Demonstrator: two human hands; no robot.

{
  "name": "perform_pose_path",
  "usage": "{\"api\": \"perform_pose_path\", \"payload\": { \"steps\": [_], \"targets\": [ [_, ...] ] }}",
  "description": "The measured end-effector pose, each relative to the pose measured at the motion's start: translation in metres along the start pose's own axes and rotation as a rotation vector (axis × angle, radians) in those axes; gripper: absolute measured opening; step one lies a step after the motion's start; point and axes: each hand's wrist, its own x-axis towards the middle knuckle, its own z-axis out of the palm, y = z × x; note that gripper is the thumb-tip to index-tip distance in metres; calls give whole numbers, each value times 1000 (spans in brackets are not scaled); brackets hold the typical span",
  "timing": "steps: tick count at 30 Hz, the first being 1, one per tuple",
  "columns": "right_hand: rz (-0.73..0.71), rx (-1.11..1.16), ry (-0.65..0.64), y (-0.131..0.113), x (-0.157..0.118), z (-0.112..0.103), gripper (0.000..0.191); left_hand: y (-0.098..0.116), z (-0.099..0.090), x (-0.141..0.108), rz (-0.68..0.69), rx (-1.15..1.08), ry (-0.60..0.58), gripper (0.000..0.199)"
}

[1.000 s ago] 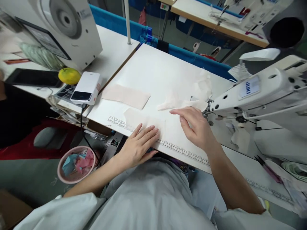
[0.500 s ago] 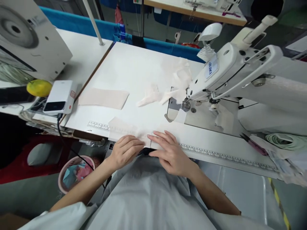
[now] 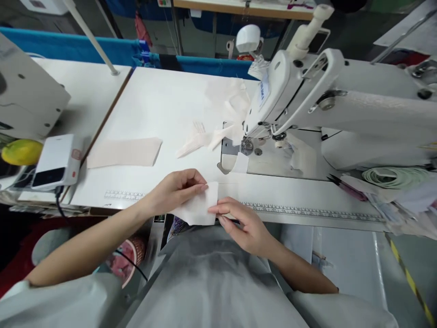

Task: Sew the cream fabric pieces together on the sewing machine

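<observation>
A small pale fabric piece [image 3: 200, 208] is held up over the table's front edge, between both hands. My left hand [image 3: 179, 189] pinches its upper edge between thumb and fingers. My right hand [image 3: 242, 223] grips its right edge with thumb and forefinger. Just beyond stands a white sewing machine [image 3: 276, 86], with a scrap of white cloth [image 3: 241, 163] lying by its needle plate. To the left, a flat pale pink fabric strip [image 3: 124, 152] rests on the table. Crumpled pale pieces [image 3: 194, 140] lie between the strip and the machine.
A printed ruler [image 3: 307, 212] runs along the table's front edge. Thread snips [image 3: 348, 187] and a coil of pale green cord [image 3: 394, 176] lie at the right. A white power bank [image 3: 58, 161] and a yellow fruit [image 3: 22, 151] sit left. A pink basket [image 3: 134, 259] stands below.
The fabric piece has been lifted from the table edge and turned up between the hands. My left hand has moved to its top edge. The whole view has shifted to the right.
</observation>
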Motion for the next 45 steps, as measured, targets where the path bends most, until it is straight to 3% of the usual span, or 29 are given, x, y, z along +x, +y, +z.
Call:
{"api": "perform_pose_path", "payload": {
  "steps": [2,8,17,25,29,33,38,45],
  "targets": [
    [76,87,44,1,-1,-12,24,11,1,27,70,101,-74,21],
    [271,157,123,11,6,-53,24,28,14,97,243,387,-123,14],
    [435,92,98,33,23,-82,24,14,29,151,406,618,-62,12],
    [446,-6,66,41,38,-86,21,-7,27,149,416,708,9,7],
    [347,-149,29,41,43,-88,17,-8,27,139,405,701,114,9],
    [221,-238,69,40,43,-87,19,-5,25,136,394,678,142,10],
    [186,-246,73,42,42,-86,19,1,23,135,289,739,146,9],
    [259,-203,124,47,46,-87,14,7,24,136,156,816,138,11]
  ]
}}
